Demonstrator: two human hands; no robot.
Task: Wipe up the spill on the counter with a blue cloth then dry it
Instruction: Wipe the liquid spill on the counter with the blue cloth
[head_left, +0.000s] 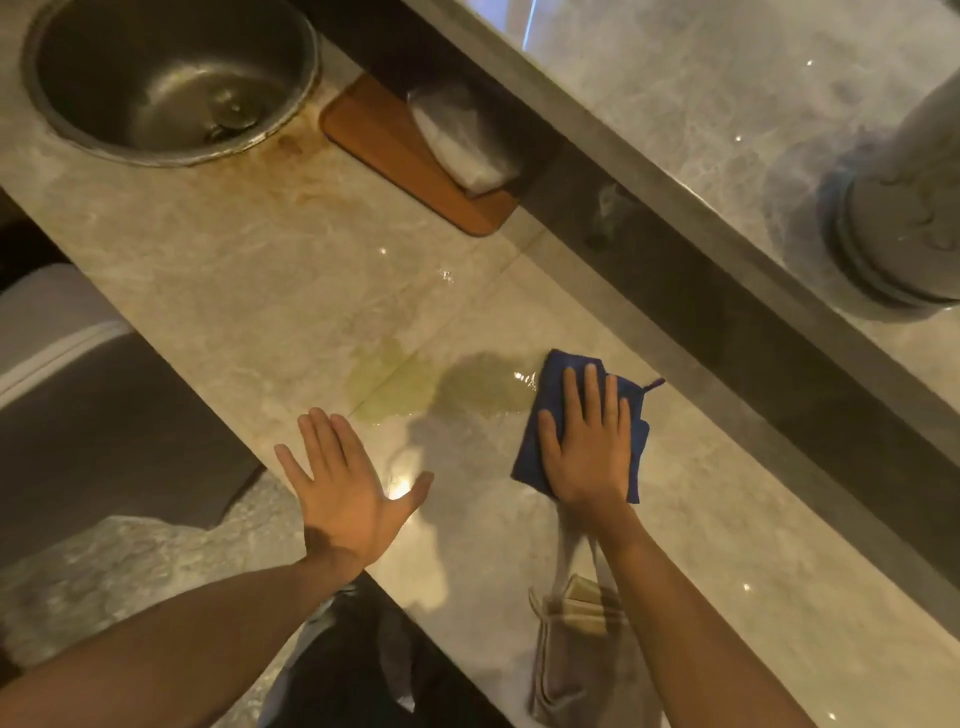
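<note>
Fingers (592, 400) of the right hand (587, 447) lie flat and spread on the blue cloth (530, 457), pressing it to the marble surface (234, 270).
The cloth's far edge touches the greenish spill (447, 389), which spreads leftward across a seam. The left hand (348, 488) rests open, palm down, gripping nothing, near the front edge just beside the spill. A folded beige towel (566, 670) lies under the right forearm; a round steel sink (171, 78) and wooden tray (395, 150) sit further along.
</note>
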